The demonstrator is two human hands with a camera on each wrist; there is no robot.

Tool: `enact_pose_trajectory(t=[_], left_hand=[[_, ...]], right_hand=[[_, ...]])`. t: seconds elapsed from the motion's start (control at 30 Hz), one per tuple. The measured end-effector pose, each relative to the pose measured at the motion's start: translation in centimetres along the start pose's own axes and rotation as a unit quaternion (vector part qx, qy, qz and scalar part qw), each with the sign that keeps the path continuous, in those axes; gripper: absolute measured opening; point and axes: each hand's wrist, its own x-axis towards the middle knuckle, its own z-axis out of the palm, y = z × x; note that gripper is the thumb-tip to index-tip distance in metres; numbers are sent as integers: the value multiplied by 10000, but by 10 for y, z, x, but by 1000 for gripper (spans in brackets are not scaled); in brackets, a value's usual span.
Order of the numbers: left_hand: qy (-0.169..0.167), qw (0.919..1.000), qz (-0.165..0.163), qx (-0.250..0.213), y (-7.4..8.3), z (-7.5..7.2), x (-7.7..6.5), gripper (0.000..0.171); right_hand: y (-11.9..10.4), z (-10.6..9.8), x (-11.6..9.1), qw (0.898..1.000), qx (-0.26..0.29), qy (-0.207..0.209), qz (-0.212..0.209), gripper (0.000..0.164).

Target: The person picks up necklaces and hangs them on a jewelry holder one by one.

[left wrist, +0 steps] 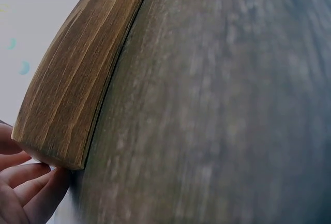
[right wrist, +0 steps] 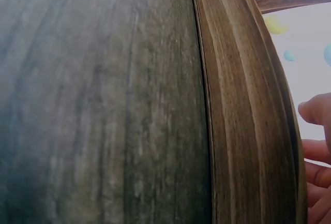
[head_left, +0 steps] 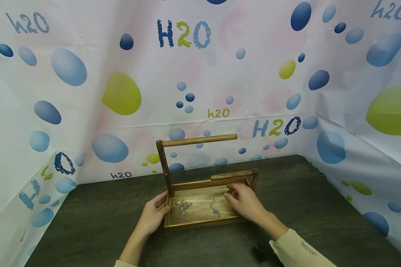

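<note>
A wooden jewelry stand with a shallow tray base (head_left: 199, 194) sits on the table, its long front wall (left wrist: 77, 74) filling part of the left wrist view. My left hand (head_left: 153, 215) grips the tray's left end. Inside lie a bunched metal chain (head_left: 183, 209) at the left and a thinner chain (head_left: 215, 210) near the middle. Over the tray's right part is my right hand (head_left: 246, 200), fingers bent downward. Something small and dark shows by its fingertips; I cannot tell whether they pinch it. In the right wrist view, thumb and fingers (right wrist: 316, 111) appear beyond the front wall.
A tall post carries a long upper bar (head_left: 200, 140) above the tray's left side; a lower bar (head_left: 234, 175) stands at the right rear. The dark tabletop (head_left: 103, 211) meets a white bubble-printed curtain (head_left: 194, 74). A blurry dark object (head_left: 263, 252) lies near the right sleeve.
</note>
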Motion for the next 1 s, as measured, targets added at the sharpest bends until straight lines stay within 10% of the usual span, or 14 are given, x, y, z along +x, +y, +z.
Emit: enact_pose_trajectory(t=[1.0], left_hand=[[-88,9999,1,-137,-3,-2,1,53]], right_hand=[[-7,13,27,9787,-2012,-393,-99,8]])
